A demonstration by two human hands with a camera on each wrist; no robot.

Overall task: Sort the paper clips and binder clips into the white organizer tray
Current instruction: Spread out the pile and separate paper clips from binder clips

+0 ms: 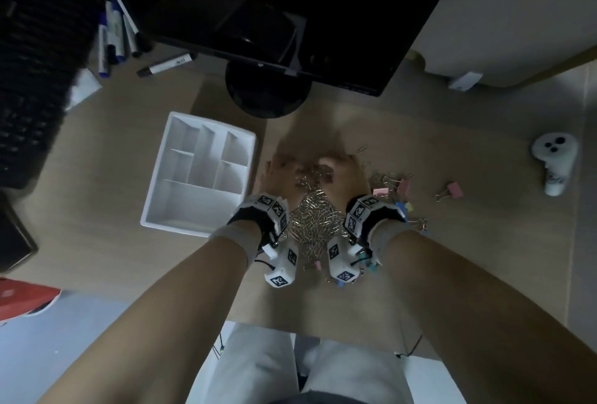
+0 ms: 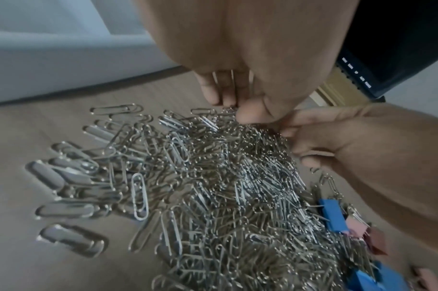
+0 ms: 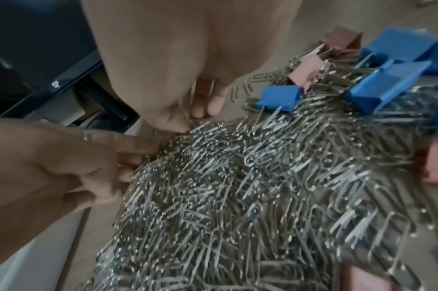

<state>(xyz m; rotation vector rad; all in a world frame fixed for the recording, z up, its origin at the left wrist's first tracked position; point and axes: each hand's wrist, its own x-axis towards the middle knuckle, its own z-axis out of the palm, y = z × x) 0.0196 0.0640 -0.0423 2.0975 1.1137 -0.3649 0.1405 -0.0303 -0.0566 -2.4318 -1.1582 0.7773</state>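
A big heap of silver paper clips (image 1: 315, 219) lies on the wooden desk between my wrists. My left hand (image 1: 279, 171) and right hand (image 1: 336, 168) meet at the heap's far end. In the left wrist view my left hand (image 2: 235, 110) curls its fingers and thumb into the paper clips (image 2: 225, 177), with clips showing between the fingers. My right hand (image 3: 190, 122) is curled into the paper clips (image 3: 237, 187) the same way. Coloured binder clips (image 1: 403, 185) lie right of the heap, blue ones (image 3: 280, 96) half buried. The white organizer tray (image 1: 174, 226) stands left, its compartments bare.
A black monitor stand (image 1: 268, 93) sits just beyond the hands. Several markers (image 1: 116, 35) and a dark keyboard (image 1: 32, 64) lie at the far left. One pink binder clip (image 1: 452, 190) and a white controller (image 1: 554, 161) lie to the right.
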